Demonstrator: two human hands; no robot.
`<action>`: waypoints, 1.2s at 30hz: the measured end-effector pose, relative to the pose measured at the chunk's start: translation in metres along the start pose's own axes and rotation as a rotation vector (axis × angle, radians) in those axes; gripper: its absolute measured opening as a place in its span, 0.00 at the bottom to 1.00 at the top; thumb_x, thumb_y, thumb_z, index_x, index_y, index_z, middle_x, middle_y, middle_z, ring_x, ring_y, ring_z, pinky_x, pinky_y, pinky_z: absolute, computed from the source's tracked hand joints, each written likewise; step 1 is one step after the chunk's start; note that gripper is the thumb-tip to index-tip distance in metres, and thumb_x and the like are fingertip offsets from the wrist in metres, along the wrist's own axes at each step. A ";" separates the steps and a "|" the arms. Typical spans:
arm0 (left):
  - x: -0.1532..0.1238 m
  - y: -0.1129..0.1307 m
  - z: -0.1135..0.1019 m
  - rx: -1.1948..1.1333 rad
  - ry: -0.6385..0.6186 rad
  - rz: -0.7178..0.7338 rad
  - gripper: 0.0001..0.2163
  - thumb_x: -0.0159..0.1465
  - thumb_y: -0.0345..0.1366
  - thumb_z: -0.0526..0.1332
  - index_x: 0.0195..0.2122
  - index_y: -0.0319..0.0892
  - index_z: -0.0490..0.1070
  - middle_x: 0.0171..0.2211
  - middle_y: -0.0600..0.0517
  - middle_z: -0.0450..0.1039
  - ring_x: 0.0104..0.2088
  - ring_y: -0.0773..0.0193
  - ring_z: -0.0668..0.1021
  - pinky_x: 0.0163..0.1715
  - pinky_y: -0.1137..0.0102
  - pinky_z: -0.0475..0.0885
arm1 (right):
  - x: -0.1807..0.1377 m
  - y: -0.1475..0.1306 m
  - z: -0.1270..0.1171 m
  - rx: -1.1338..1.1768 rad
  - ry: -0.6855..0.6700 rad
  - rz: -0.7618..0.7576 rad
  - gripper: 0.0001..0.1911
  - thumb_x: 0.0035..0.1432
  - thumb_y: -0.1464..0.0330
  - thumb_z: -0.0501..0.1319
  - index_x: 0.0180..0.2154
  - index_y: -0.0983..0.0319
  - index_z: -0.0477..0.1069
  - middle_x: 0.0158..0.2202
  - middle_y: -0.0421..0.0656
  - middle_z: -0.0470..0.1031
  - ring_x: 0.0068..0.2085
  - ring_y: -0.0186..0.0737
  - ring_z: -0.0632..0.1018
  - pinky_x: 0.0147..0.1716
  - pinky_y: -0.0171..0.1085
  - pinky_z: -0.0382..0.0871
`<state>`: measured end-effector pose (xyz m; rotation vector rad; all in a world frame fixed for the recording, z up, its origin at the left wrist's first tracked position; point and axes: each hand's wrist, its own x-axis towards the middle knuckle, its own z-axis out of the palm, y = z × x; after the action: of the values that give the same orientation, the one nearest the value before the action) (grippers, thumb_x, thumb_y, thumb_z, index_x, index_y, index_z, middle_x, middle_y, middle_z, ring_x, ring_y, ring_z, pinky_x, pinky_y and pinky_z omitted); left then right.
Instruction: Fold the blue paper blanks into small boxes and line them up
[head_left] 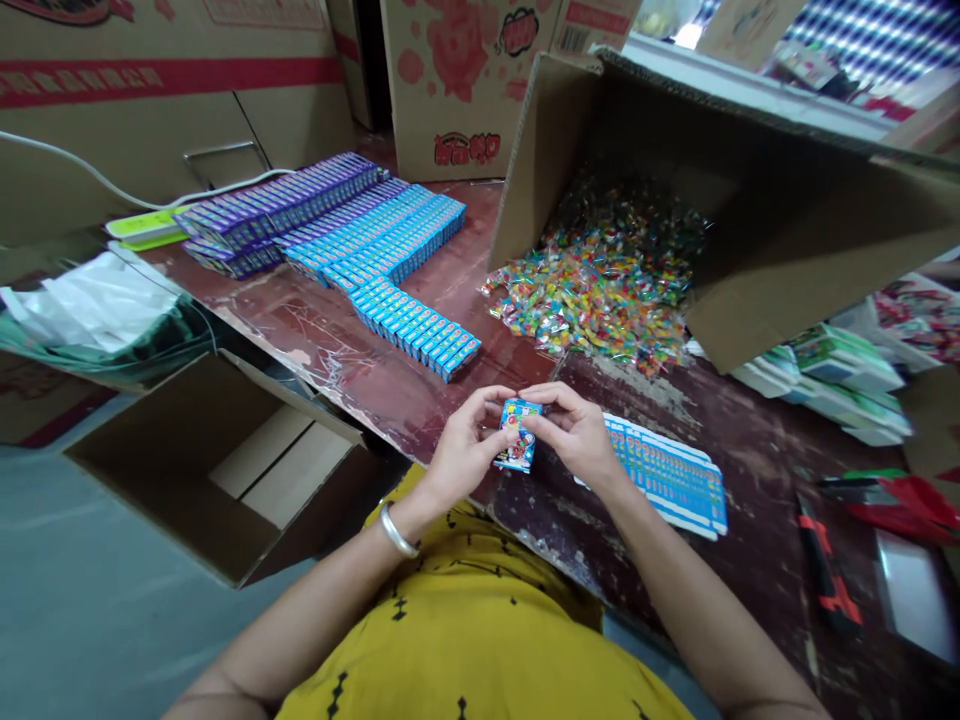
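My left hand [466,445] and right hand [571,428] pinch a small blue box [517,435] between fingertips, just above the table's [360,370] near edge. Its face is blue with bright cartoon print. It stands nearly upright, long axis vertical, top tipped slightly away.

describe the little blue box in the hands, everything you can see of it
The little blue box is a small printed carton, apparently thin card, light blue with red and multicoloured cartoon graphics. It is held nearly upright above the table's near edge. The left hand grips its left side; the right hand pinches its top right corner.
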<state>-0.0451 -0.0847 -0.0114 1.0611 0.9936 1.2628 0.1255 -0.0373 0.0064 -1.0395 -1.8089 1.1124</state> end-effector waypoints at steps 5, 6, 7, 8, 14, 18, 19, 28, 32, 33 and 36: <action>0.007 -0.011 -0.005 -0.088 0.036 -0.011 0.21 0.55 0.34 0.67 0.50 0.42 0.66 0.42 0.49 0.73 0.42 0.62 0.76 0.38 0.71 0.74 | -0.010 0.000 -0.005 -0.333 -0.254 -0.145 0.51 0.40 0.61 0.75 0.64 0.54 0.55 0.64 0.49 0.60 0.63 0.53 0.64 0.61 0.51 0.61; 0.008 -0.013 -0.005 -0.096 0.028 -0.019 0.22 0.55 0.34 0.67 0.51 0.42 0.65 0.42 0.48 0.73 0.41 0.62 0.76 0.37 0.71 0.74 | -0.011 0.002 -0.004 -0.400 -0.236 -0.184 0.51 0.41 0.62 0.74 0.64 0.55 0.54 0.65 0.49 0.58 0.64 0.54 0.62 0.63 0.52 0.58; 0.009 -0.015 -0.005 -0.091 0.019 -0.027 0.23 0.56 0.35 0.67 0.52 0.42 0.64 0.42 0.48 0.73 0.40 0.63 0.77 0.37 0.70 0.74 | -0.012 0.004 -0.002 -0.446 -0.204 -0.209 0.48 0.43 0.63 0.73 0.63 0.56 0.55 0.65 0.50 0.58 0.65 0.53 0.61 0.64 0.52 0.57; 0.010 -0.015 -0.005 -0.067 0.010 -0.036 0.24 0.56 0.35 0.67 0.53 0.41 0.62 0.41 0.48 0.73 0.38 0.63 0.77 0.36 0.70 0.74 | -0.012 0.006 0.001 -0.469 -0.166 -0.220 0.46 0.44 0.65 0.72 0.62 0.56 0.56 0.64 0.51 0.59 0.64 0.53 0.62 0.63 0.52 0.57; 0.026 -0.002 -0.014 0.636 0.107 0.151 0.17 0.60 0.35 0.63 0.50 0.42 0.65 0.41 0.47 0.72 0.40 0.60 0.76 0.41 0.66 0.72 | -0.012 0.020 0.003 -0.448 -0.146 -0.132 0.59 0.42 0.62 0.74 0.68 0.54 0.41 0.67 0.51 0.53 0.66 0.54 0.60 0.63 0.52 0.58; 0.050 0.004 -0.022 1.247 0.187 0.324 0.14 0.64 0.33 0.57 0.52 0.42 0.65 0.47 0.43 0.68 0.47 0.53 0.72 0.45 0.61 0.70 | -0.010 0.034 -0.028 -0.472 0.036 -0.037 0.50 0.51 0.60 0.69 0.68 0.52 0.43 0.65 0.51 0.58 0.64 0.54 0.63 0.59 0.55 0.62; 0.058 0.004 -0.024 1.343 0.184 0.325 0.13 0.64 0.33 0.56 0.51 0.42 0.65 0.47 0.42 0.68 0.48 0.51 0.71 0.45 0.61 0.69 | -0.010 0.038 -0.038 -0.482 0.095 -0.009 0.47 0.54 0.60 0.67 0.67 0.53 0.45 0.64 0.52 0.60 0.63 0.54 0.64 0.57 0.55 0.65; 0.082 -0.004 -0.029 1.508 0.283 0.253 0.19 0.63 0.36 0.59 0.56 0.40 0.61 0.49 0.39 0.64 0.51 0.46 0.66 0.43 0.59 0.68 | -0.021 0.076 -0.103 -0.781 0.159 0.037 0.18 0.62 0.63 0.57 0.51 0.60 0.72 0.54 0.51 0.72 0.56 0.52 0.71 0.54 0.53 0.66; 0.053 -0.014 0.015 1.352 0.005 0.387 0.31 0.58 0.47 0.65 0.59 0.39 0.58 0.48 0.40 0.64 0.49 0.47 0.66 0.47 0.57 0.66 | -0.017 0.089 -0.105 -0.892 0.042 -0.005 0.16 0.63 0.62 0.56 0.48 0.61 0.75 0.54 0.51 0.73 0.56 0.52 0.70 0.57 0.54 0.62; 0.046 -0.019 0.030 1.315 -0.093 0.413 0.34 0.57 0.51 0.65 0.59 0.38 0.58 0.47 0.40 0.64 0.48 0.47 0.67 0.46 0.57 0.66 | -0.015 0.092 -0.104 -0.906 0.031 -0.008 0.16 0.62 0.62 0.57 0.47 0.61 0.76 0.53 0.52 0.73 0.56 0.53 0.69 0.57 0.54 0.62; 0.030 -0.039 0.072 1.258 -0.269 0.451 0.38 0.53 0.54 0.67 0.59 0.37 0.58 0.47 0.40 0.66 0.47 0.47 0.67 0.45 0.57 0.66 | -0.014 0.097 -0.099 -0.923 0.011 -0.029 0.13 0.59 0.66 0.60 0.44 0.62 0.77 0.53 0.52 0.73 0.57 0.54 0.68 0.57 0.53 0.62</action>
<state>0.0356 -0.0592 -0.0329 2.4491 1.3917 0.6845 0.2431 0.0086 -0.0529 -1.4940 -2.3652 0.1904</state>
